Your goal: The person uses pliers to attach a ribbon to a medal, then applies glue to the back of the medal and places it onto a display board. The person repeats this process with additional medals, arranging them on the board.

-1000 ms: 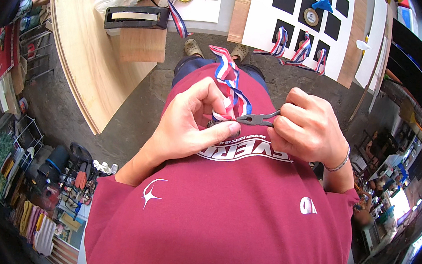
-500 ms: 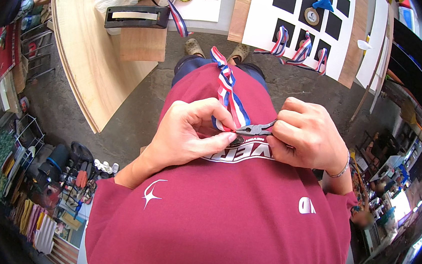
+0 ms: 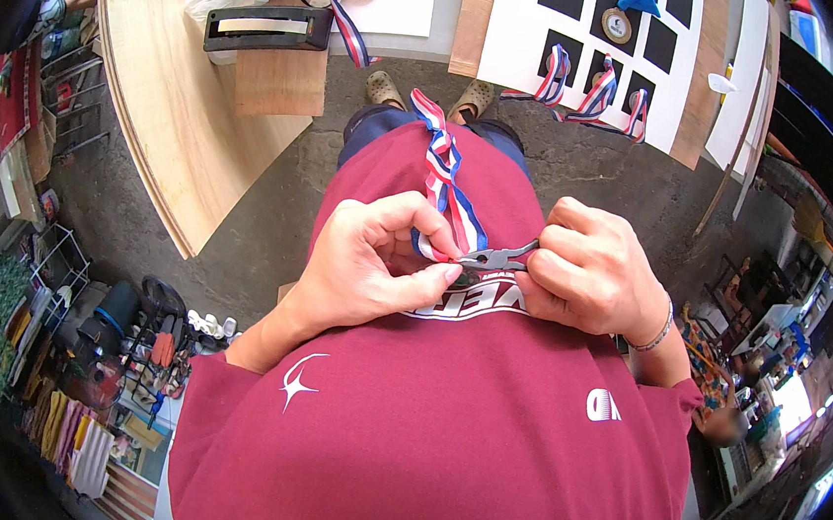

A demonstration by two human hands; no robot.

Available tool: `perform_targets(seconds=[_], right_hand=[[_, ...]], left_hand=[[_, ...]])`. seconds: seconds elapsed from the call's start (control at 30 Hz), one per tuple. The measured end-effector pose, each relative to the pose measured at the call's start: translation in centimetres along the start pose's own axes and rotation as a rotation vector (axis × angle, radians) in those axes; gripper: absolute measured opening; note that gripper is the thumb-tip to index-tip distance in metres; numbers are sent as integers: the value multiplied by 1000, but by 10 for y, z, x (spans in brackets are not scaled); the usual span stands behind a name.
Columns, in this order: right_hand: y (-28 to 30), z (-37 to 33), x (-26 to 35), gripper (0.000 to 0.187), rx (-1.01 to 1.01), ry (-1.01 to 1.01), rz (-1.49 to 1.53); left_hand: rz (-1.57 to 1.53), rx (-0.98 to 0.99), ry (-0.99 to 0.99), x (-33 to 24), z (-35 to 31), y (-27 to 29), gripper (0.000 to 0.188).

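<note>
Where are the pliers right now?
In the head view, just right of centre: the grey pliers are in the right hand, their nose beside the striped ribbon pinched by the left hand.

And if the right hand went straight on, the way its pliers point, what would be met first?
The right hand would likely meet the striped ribbon first, where the left hand pinches it at the tips of the pliers; depth there is hard to judge.

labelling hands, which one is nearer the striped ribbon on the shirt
Left: the left hand pinches the striped ribbon at its near end. The right hand sits farther off, to its right, holding pliers.
</note>
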State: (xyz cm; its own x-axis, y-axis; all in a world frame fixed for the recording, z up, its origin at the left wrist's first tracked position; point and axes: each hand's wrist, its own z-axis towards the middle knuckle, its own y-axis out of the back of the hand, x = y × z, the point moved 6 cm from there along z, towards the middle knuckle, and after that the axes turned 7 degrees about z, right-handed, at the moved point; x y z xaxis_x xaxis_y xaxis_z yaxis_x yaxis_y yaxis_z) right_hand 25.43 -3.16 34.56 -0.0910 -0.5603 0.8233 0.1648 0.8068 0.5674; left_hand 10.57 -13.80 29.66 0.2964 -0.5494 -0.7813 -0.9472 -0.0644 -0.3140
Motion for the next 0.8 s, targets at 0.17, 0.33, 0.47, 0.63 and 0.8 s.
perform_targets(seconds=[0.17, 0.33, 0.47, 0.63, 0.8], right_hand=[[1, -1, 4, 26, 40, -14, 48], [4, -4, -3, 25, -11, -45, 99], [-1, -3, -7, 22, -5, -131, 183], [25, 2, -10, 21, 4, -166, -91], [30, 12, -6, 17, 35, -72, -44]], left_hand=[[121, 50, -29, 3, 1, -3, 14], [-246, 53, -73, 6, 1, -2, 26], [-344, -129, -120, 5, 11, 9, 41], [-296, 1, -77, 13, 16, 8, 36], [-291, 105, 4, 10, 14, 2, 36]])
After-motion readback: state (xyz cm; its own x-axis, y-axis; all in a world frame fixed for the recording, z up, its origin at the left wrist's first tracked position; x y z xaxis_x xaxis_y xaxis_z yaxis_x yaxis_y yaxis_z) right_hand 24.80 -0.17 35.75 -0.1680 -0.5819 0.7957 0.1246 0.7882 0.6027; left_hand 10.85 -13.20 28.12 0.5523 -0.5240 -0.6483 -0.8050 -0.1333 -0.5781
